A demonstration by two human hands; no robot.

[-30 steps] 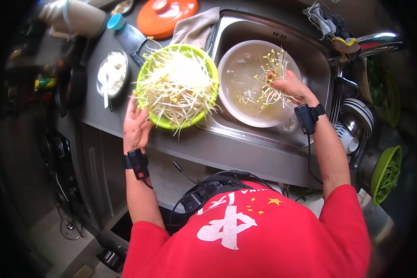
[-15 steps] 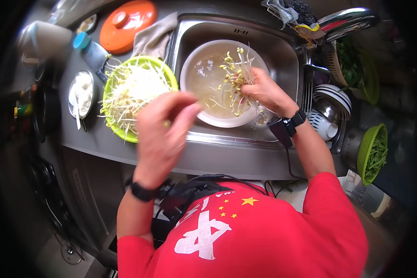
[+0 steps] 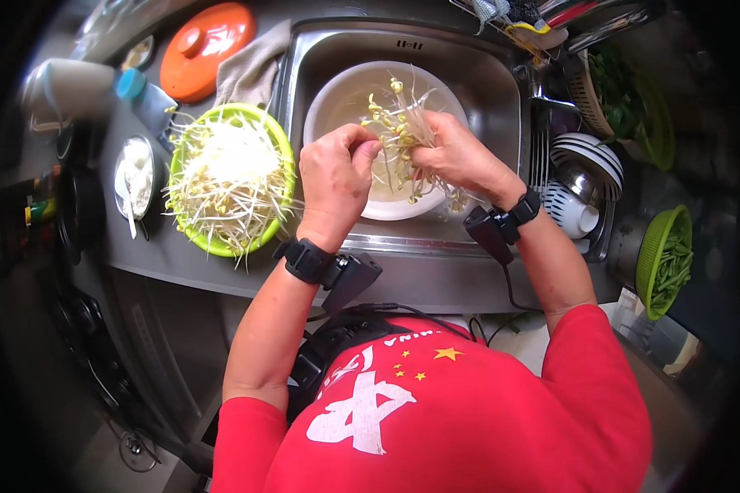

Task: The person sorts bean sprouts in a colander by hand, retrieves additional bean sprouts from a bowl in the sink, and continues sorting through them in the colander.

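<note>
Bean sprouts (image 3: 399,135) in a loose bunch are gripped by the right hand (image 3: 460,156), above the pale basin (image 3: 327,107) that sits in the metal sink (image 3: 497,107). The bunch's long axis runs roughly from the sink's far side toward the person, crossing the fingers. Its yellow heads point mostly toward the left and the far side; thin pale ends stick out beyond the fingers, some trailing low near the right wrist. Single stems splay at various angles.

The left hand (image 3: 337,177) is just beside the bunch's left edge, its grip closed, fingers curled and thumb against forefinger; whether a sprout is pinched there, I cannot tell.

Left of the sink, a lime-green basket (image 3: 286,152) heaped with more sprouts (image 3: 230,177) rests on the tabletop (image 3: 164,251), their stems lying crosswise in all directions. Beyond it lie a tan cloth (image 3: 251,70) and an orange lid (image 3: 214,49), knob upward.
</note>
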